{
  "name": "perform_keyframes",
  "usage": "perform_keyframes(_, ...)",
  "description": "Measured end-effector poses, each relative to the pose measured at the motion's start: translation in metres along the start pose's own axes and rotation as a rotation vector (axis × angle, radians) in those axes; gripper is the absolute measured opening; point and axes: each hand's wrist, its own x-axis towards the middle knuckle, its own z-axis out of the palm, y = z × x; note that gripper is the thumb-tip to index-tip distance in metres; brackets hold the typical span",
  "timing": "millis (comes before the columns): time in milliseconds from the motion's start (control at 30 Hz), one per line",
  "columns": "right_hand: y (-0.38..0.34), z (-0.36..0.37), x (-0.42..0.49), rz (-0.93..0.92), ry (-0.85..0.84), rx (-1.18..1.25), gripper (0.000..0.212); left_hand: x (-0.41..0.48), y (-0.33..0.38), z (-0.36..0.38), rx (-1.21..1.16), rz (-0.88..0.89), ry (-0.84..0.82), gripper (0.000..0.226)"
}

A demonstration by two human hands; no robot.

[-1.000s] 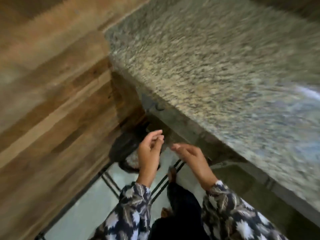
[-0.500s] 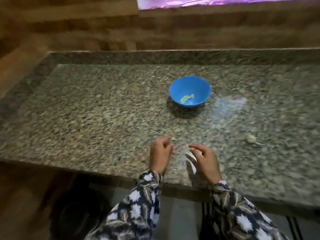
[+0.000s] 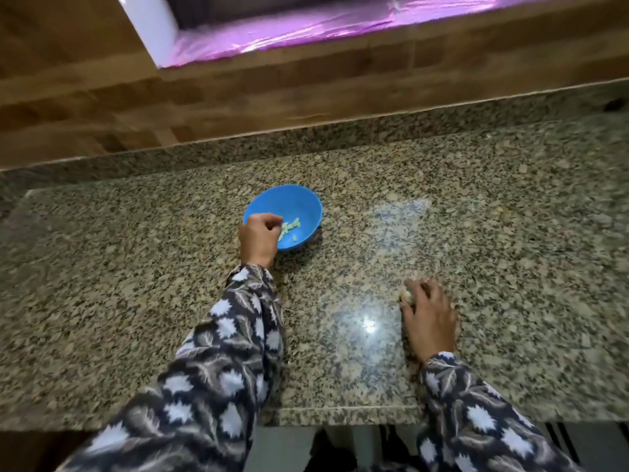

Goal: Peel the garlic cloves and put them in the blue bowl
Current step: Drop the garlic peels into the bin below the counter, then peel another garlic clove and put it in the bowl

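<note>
Well — left hand (image 3: pixel 258 237) over blue bowl (image 3: pixel 301 206).

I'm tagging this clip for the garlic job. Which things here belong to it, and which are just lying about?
Part of the job:
blue bowl
peeled cloves inside it
garlic on the counter
left hand at the bowl's near rim
right hand over the garlic

Just there:
granite counter
wooden wall
pink-lit ledge
</note>
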Motion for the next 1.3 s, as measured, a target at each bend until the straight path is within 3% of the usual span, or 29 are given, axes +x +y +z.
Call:
perform_keyframes(133,0.002,-0.001,0.007,-0.013,0.069,0.164,0.036,0.008,0.006,0.002,-0.083,-0.058,0.035,0.024)
perform_keyframes(233,-0.01,-0.007,0.011,0.068,0.047,0.518,0.033,-0.026,0.02,0.001,-0.258,-0.019,0.055,0.023)
perform_keyframes(367,-0.044,-0.01,0.008,0.186,-0.169,1.134,0.039,-0.105,0.03,0.023,-0.497,-0.084,-0.421,0.026)
perform_keyframes(433,-0.057,-0.006,0.002,0.222,-0.28,1.269,0.038,-0.123,0.025,0.036,-0.582,-0.144,-0.454,0.027)
perform_keyframes(567,-0.067,-0.003,-0.007,0.243,-0.369,1.389,0.033,-0.124,0.009,0.04,-0.633,-0.198,-0.361,0.026)
perform_keyframes(933,-0.067,-0.015,-0.024,0.199,-0.392,1.404,0.025,-0.119,-0.005,0.022,-0.622,-0.124,-0.501,0.022)
perform_keyframes(1300,-0.069,-0.016,-0.036,0.185,-0.284,1.335,0.015,-0.123,-0.007,0.014,-0.546,0.025,-0.537,0.021)
